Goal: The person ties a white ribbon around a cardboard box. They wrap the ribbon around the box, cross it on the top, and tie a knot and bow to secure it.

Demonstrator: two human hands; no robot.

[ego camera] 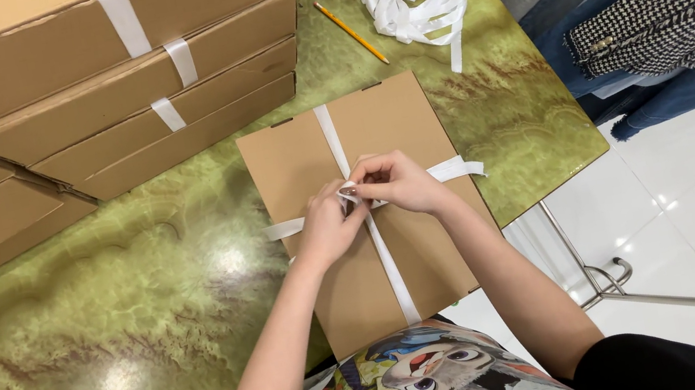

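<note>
Nearest the camera, the flat cardboard box (371,219) lies on the green table (107,342), its long axis running 12 to 6 o'clock. A white ribbon (392,273) crosses it lengthwise and sideways. The left hand (326,225) and right hand (400,182) meet at the crossing, equally near, fingers (353,189) pinched together on the ribbon ends.

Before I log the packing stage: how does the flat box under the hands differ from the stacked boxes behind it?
The flat box lies alone at the table edge; the stacked boxes are piled up. Its white ribbon crosses both ways, pinched at the centre by the left hand and right hand; theirs shows one untouched band each. All are brown cardboard with white ribbon.
</note>
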